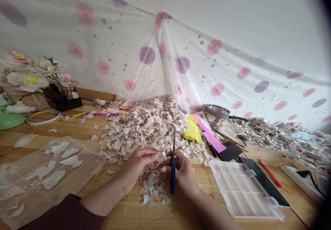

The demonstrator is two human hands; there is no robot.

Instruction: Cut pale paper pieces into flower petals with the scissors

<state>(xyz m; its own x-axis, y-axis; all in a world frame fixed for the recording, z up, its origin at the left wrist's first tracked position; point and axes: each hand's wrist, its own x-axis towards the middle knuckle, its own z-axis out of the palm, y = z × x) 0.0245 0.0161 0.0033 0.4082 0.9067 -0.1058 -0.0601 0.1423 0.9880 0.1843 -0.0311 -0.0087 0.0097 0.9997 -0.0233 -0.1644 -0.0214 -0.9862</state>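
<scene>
My right hand (182, 171) is wrapped round a pair of scissors (172, 176) with blue handles, seen edge-on. Their thin blades point up and away from me, towards the heap. My left hand (141, 162) is closed in a pinch just to the left, its fingertips near those of my right hand. Whatever sits in that pinch is too small to make out. Below both hands lie whitish, papery scraps (152, 185) on the wooden table (124, 214). Beyond them rises a large heap of similar pale flakes (147, 123).
A clear plastic case (90, 157) with petal-shaped pieces lies at left. At right are a compartment box (240, 188), black tablet-like slab (269, 181), orange pen-like tool (270, 173), power strip (302, 183) and pan (217, 112). Artificial flowers (32, 78) stand far left.
</scene>
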